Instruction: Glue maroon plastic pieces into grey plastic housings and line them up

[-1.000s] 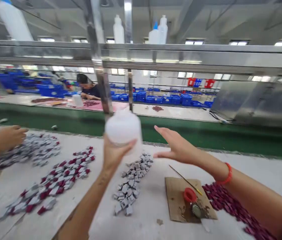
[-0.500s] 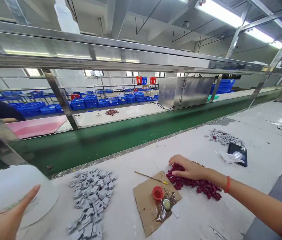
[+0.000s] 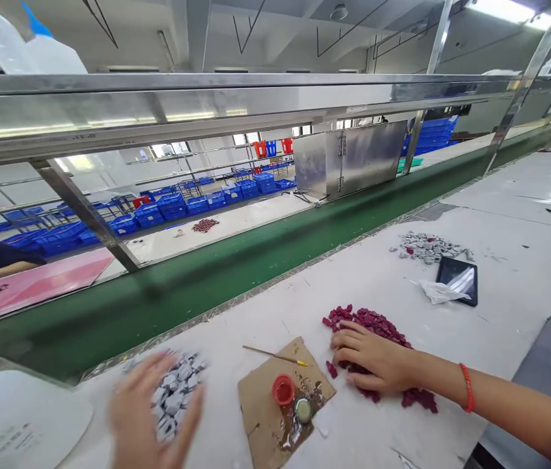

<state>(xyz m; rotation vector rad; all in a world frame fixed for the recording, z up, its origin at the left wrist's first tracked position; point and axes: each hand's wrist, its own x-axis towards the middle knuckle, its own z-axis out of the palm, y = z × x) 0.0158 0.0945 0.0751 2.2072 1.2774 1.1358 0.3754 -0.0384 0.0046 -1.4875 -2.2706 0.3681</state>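
Observation:
My left hand (image 3: 133, 417), smeared by motion, hovers over the near side of a heap of small grey pieces (image 3: 175, 397). Its thumb and fingers are apart, with nothing visible between them. On a pile of small dark red pieces (image 3: 378, 322) rests my right hand (image 3: 378, 358), palm down with fingers spread; what lies under the palm is hidden. Between the hands is a stained cardboard sheet (image 3: 253, 397). It carries a small red cup (image 3: 284, 389), a round greenish lid-like disc (image 3: 303, 410) and a thin yellow-tipped brush (image 3: 275, 355).
A white rounded object (image 3: 16, 417) stands at the left edge. Further right are another grey heap (image 3: 426, 247) and a black tablet-like slab (image 3: 466, 280) with a crumpled white wrapper (image 3: 439, 292). A green conveyor belt (image 3: 236, 267) runs behind. Across it shows another person's arm (image 3: 6, 268).
My left hand has left the white rounded object and moved right to the grey heap. My right hand has flattened and spread over the red pieces. The view has shifted slightly.

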